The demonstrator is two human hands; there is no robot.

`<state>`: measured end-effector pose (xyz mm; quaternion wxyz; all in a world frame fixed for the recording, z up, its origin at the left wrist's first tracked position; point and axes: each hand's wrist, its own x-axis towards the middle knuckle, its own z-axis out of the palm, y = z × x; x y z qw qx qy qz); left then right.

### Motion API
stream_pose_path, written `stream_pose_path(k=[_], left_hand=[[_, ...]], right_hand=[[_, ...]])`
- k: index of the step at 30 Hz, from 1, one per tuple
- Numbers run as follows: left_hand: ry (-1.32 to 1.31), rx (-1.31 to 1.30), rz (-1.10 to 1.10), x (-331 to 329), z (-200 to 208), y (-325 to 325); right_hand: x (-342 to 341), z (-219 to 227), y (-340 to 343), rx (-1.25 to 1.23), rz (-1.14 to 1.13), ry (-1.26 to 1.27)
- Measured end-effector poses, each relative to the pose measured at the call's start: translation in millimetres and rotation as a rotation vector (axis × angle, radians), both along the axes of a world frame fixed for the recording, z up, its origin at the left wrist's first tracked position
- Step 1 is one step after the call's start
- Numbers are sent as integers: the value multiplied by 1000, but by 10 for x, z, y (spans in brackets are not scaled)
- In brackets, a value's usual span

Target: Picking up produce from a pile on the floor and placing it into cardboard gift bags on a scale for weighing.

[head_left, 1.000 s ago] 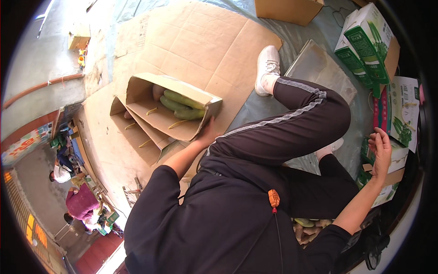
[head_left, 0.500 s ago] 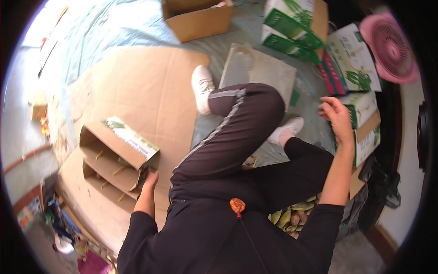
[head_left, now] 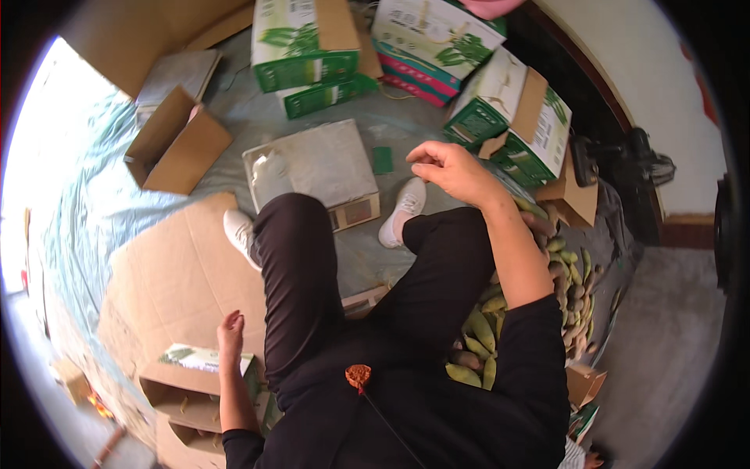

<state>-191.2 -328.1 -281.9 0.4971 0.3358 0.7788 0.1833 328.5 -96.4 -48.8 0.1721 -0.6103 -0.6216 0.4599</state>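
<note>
My left hand (head_left: 231, 336) is raised beside my left thigh, its fingers loosely bent and nothing visible in them. Just below it, an open cardboard box (head_left: 181, 378) with a white and green printed side lies on its side, a few small slender pieces showing inside. Out in front, my right hand (head_left: 457, 173) hovers above my right shoe, thumb a little apart from the bent fingers, holding nothing I can see. Nearest to that hand are a small green flat piece (head_left: 383, 160) on the ground sheet and a grey flat-topped box-like platform (head_left: 316, 168).
White and green printed cartons (head_left: 308, 47) stand stacked ahead, with more cartons (head_left: 508, 109) at the right. Heaped beside my right leg are green and brown oblong vegetables (head_left: 480, 336). An open brown box (head_left: 178, 144) sits at far left, near flattened cardboard (head_left: 187, 273). A black device (head_left: 625, 160) stands by the wall.
My left hand has come off the printed cardboard box and risen above it. My view has turned to the right, bringing more vegetables into sight. My right hand stays raised and empty.
</note>
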Motion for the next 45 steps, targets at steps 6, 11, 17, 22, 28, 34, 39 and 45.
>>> stream_pose_path(k=[6,11,17,22,28,34,39,45], left_hand=[[-120,329,-59,492,963,1387],[-170,629,-288,1175,1487,2118],[203,825,-689,2170,2302,2465],[321,862,-855,2435,2263,2624],[381,774,-822,2425,2199,2702],[517,738,-897,2438,2193,2743],[542,654,-846,2431,2183,2770],[578,618,-841,2480,2178,2784]], right_hand=[[773,-324,-122,56,-256,0],[1382,-960,-332,59,-478,15],[1938,-1290,-421,56,-881,23],[2408,-1562,-237,119,-1094,83],[2735,-1915,22,-5,-1350,271],[2989,-2272,200,-73,-1513,580],[3174,-2499,361,-19,-1594,885],[3334,-2776,513,77,-1694,1188]])
